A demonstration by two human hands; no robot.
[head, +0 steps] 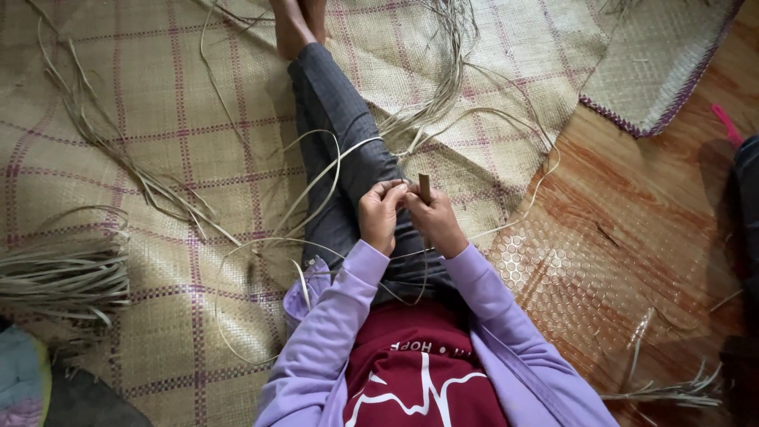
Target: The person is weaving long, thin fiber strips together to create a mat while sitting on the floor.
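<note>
I sit on a woven straw mat (pixel 158 158) with my legs in grey trousers (pixel 340 134) stretched forward. My left hand (pixel 381 213) pinches a thin pale reed strip (pixel 316 178) that loops out over my leg. My right hand (pixel 435 221) is closed around a small brown stick-like tool (pixel 424 187) held upright, touching the strip between both hands. Both hands meet above my lap. Lilac sleeves cover my arms.
A bundle of dried reed strips (pixel 63 277) lies at the left. Loose strips (pixel 443 87) trail across the mat. A second mat with purple edging (pixel 656 63) lies at the top right on glossy wood-pattern floor (pixel 632 237). A pink object (pixel 727 125) sits at the right edge.
</note>
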